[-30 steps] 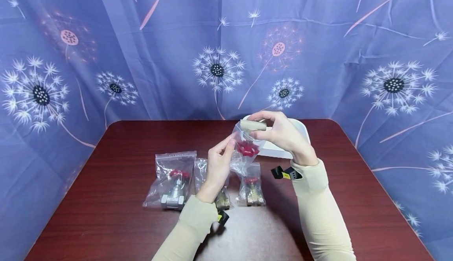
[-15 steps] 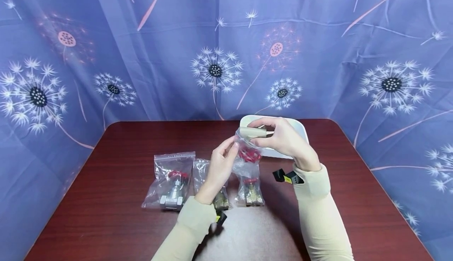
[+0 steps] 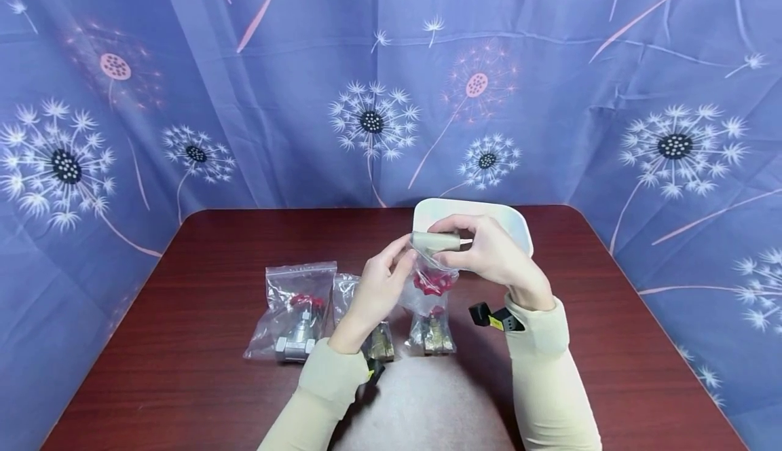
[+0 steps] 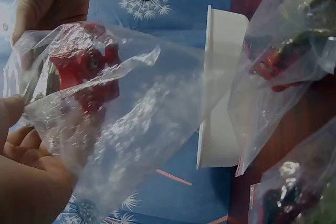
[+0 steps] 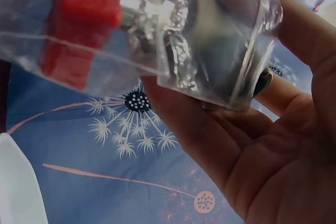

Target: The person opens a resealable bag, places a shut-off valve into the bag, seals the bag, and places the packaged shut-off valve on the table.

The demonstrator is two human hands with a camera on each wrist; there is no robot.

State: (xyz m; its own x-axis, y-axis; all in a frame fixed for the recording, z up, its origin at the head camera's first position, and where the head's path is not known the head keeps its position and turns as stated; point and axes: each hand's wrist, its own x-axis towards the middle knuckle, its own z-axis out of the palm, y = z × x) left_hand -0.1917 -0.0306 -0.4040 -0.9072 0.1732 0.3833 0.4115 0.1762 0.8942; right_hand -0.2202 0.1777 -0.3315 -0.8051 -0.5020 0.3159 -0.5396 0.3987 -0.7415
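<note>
A gate valve [image 3: 441,241] with a red handwheel [image 4: 86,72] is held up over the table, its metal body at the top and the handwheel below. Clear plastic bag [image 4: 131,129] film wraps it and trails loosely beneath. My right hand [image 3: 497,250] grips the valve's body between thumb and fingers, through the film in the right wrist view. On the other side, my left hand [image 3: 380,284] pinches the bag between thumb and fingers near the end of the body.
Bagged valves lie in a row on the table: a silver valve [image 3: 296,346] at left, a brass valve [image 3: 381,346] partly behind my left wrist, and another brass valve [image 3: 436,337] below the held bag. A white tray [image 3: 519,227] stands at the back, behind my right hand.
Both hands have come down slightly toward me with the bagged valve. The held bag now overlaps the right-hand brass valve's bag more. The other bagged valves stay where they were.
</note>
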